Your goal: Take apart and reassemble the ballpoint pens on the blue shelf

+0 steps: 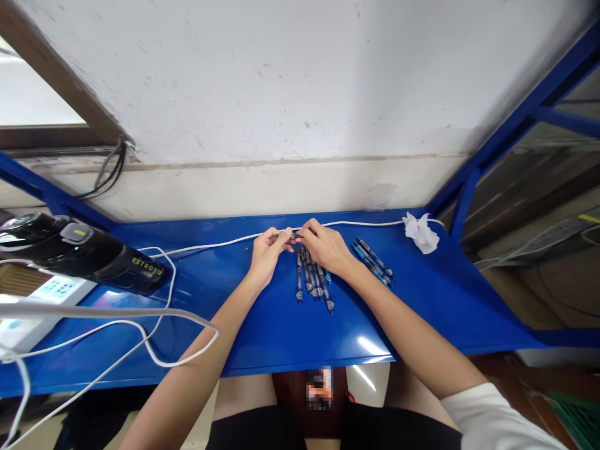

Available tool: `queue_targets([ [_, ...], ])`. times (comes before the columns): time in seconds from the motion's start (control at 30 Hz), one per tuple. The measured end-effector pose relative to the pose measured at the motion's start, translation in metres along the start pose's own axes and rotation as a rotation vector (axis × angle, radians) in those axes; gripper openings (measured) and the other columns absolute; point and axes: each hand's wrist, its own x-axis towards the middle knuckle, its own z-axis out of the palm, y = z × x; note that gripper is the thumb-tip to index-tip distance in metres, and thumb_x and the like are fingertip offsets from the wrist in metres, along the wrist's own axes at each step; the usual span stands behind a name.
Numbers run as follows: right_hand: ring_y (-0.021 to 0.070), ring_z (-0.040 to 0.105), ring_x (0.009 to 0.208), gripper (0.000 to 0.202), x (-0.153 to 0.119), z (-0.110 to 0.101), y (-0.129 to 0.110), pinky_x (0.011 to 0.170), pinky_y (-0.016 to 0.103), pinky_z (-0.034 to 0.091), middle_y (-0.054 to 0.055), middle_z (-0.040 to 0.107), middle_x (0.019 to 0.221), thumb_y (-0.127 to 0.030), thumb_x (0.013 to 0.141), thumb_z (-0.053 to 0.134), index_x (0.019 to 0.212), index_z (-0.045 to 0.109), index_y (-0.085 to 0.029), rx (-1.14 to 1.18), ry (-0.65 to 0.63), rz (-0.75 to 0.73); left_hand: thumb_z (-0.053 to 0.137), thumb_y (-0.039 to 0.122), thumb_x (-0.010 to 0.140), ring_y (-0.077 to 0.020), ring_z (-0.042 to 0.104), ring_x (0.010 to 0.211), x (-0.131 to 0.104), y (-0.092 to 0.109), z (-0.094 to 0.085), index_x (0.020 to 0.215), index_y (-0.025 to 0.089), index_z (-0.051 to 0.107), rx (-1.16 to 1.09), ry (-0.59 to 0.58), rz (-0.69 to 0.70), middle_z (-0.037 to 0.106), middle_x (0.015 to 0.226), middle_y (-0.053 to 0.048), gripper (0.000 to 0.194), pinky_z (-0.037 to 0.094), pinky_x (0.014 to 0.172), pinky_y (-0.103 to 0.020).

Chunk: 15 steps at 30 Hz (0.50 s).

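My left hand and my right hand meet near the back of the blue shelf. Between them they pinch a thin dark pen, mostly covered by the fingers. Just below and partly under my right hand lies a bunch of black pens with clear wrapping at their near ends. A blue one shows at the bunch's right edge. To the right of my right forearm rests a second, smaller group of blue and black pens.
A large black bottle lies on the left beside a white power strip. A loose white cable loops over the left side, another runs along the back. Crumpled tissue sits at the right. The wall closes the back.
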Motion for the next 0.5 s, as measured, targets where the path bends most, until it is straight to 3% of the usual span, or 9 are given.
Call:
queue_targets([
  [0.13, 0.0165, 0.059, 0.075, 0.029, -0.001, -0.001, -0.001, 0.062, 0.033, 0.035, 0.012, 0.068, 0.123, -0.025, 0.12, 0.039, 0.12, 0.066, -0.018, -0.006, -0.038, 0.037, 0.096, 0.046, 0.082, -0.0195, 0.078, 0.079, 0.004, 0.004, -0.004, 0.07, 0.019, 0.057, -0.039, 0.06, -0.029, 0.08, 0.085, -0.008, 0.049, 0.057, 0.063, -0.027],
  [0.27, 0.0172, 0.061, 0.078, 0.032, 0.0, -0.006, 0.0, 0.064, 0.032, 0.035, 0.009, 0.071, 0.113, -0.039, 0.121, 0.042, 0.122, 0.067, -0.019, 0.026, -0.026, 0.031, 0.098, 0.046, 0.079, -0.0188, 0.078, 0.078, 0.007, 0.014, -0.011, 0.07, 0.02, 0.057, -0.065, 0.079, -0.032, 0.082, 0.087, -0.009, 0.049, 0.057, 0.063, -0.026],
  [0.5, 0.0176, 0.059, 0.079, 0.033, 0.0, -0.007, 0.007, 0.067, 0.032, 0.035, 0.008, 0.071, 0.112, -0.036, 0.121, 0.041, 0.124, 0.071, -0.023, 0.004, 0.024, 0.045, 0.095, 0.046, 0.082, -0.0225, 0.083, 0.083, 0.008, 0.02, -0.014, 0.079, 0.021, 0.055, -0.121, 0.098, -0.075, 0.086, 0.096, -0.013, 0.047, 0.056, 0.062, -0.026],
])
